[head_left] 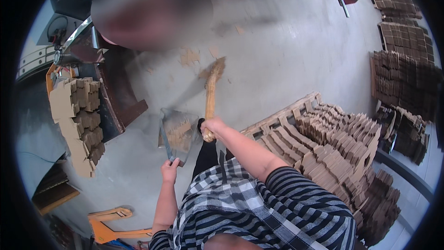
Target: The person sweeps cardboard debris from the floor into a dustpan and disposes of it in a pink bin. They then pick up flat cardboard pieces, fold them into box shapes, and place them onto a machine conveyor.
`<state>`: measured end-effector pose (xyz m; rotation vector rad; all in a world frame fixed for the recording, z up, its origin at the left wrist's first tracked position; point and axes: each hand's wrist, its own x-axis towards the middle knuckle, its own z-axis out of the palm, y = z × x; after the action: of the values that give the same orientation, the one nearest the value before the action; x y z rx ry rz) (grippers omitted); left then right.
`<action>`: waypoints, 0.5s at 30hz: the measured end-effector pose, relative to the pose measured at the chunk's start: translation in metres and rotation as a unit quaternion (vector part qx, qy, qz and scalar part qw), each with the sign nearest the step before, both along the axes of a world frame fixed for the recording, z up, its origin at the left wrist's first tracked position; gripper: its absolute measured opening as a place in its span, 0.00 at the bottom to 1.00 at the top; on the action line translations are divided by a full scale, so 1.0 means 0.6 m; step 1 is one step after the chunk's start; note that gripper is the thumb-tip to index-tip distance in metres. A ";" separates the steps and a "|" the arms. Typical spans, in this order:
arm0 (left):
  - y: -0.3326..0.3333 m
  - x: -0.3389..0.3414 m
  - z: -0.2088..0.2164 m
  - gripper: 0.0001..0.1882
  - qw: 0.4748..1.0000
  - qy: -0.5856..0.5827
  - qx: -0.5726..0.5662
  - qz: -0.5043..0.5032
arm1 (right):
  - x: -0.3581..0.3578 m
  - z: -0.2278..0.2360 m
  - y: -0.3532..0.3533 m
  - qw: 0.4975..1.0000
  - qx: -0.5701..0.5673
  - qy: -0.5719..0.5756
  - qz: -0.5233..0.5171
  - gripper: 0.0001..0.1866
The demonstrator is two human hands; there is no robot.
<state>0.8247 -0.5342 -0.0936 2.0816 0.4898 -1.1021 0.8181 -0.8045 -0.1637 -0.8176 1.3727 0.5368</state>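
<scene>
Sweeping, it seems: right hand [213, 128] wrapped round broom [211, 93], left hand [169, 170] closed on dustpan's [165, 140] near end, scraps [181, 133] inside it, flakes [189, 56] beyond it calling for a stroke panward.

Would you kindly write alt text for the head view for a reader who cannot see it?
A person's right hand grips a straw-coloured broom while the left hand holds a dustpan containing brown scraps. Loose scraps lie on the grey floor beyond, with cardboard stacks to both sides.
</scene>
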 end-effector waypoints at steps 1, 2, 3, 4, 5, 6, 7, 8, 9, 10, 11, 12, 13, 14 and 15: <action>-0.002 -0.001 -0.006 0.11 1.000 -0.006 -0.003 0.004 | -0.006 0.035 -0.022 1.000 0.013 -0.018 -0.002 0.09; -0.006 -0.001 -0.013 0.12 1.000 -0.010 -0.009 0.006 | -0.016 0.075 -0.050 0.999 0.023 -0.034 -0.006 0.09; -0.008 -0.003 -0.020 0.12 1.000 -0.006 -0.001 -0.012 | -0.035 0.102 -0.076 0.999 0.002 -0.050 0.021 0.10; -0.008 -0.006 -0.028 0.12 1.000 -0.004 0.006 -0.029 | -0.058 0.121 -0.104 0.996 -0.019 -0.067 0.049 0.12; -0.016 -0.005 -0.038 0.12 0.999 -0.004 0.009 -0.047 | -0.095 0.110 -0.128 0.991 -0.066 -0.045 0.107 0.14; -0.027 -0.006 -0.050 0.13 1.000 -0.009 0.003 -0.027 | -0.124 0.098 -0.159 0.979 -0.115 -0.023 0.165 0.17; -0.032 -0.013 -0.059 0.13 1.000 -0.013 0.000 -0.003 | -0.133 0.106 -0.198 0.959 -0.167 -0.013 0.231 0.20; -0.038 -0.020 -0.064 0.13 1.000 -0.017 -0.001 0.021 | -0.139 0.115 -0.237 0.931 -0.217 -0.003 0.294 0.24; -0.053 -0.015 -0.067 0.13 1.000 -0.014 0.000 0.017 | -0.171 0.074 -0.281 0.903 -0.307 -0.024 0.298 0.26; -0.072 -0.011 -0.058 0.13 0.999 -0.013 -0.015 0.027 | -0.196 0.027 -0.318 0.870 -0.390 -0.046 0.297 0.28; -0.093 -0.005 -0.042 0.13 0.998 -0.019 -0.026 0.048 | -0.150 0.047 -0.358 0.879 -0.361 -0.002 0.311 0.25; -0.113 0.003 -0.028 0.14 0.997 -0.024 -0.036 0.065 | -0.093 0.078 -0.398 0.886 -0.332 0.045 0.322 0.22; -0.132 0.010 -0.019 0.14 0.998 -0.006 -0.010 0.059 | -0.064 0.064 -0.441 0.894 -0.306 0.060 0.322 0.22; -0.148 0.014 -0.020 0.13 0.998 -0.012 0.001 0.059 | -0.034 0.036 -0.485 0.901 -0.282 0.073 0.321 0.22; -0.159 0.012 -0.025 0.12 0.998 -0.018 0.012 0.061 | -0.004 0.013 -0.515 0.907 -0.258 0.085 0.322 0.22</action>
<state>0.8317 -0.6297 -0.1084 2.0595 0.6065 -0.9902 0.8154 -1.1133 -0.1558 -1.7242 1.4104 0.7752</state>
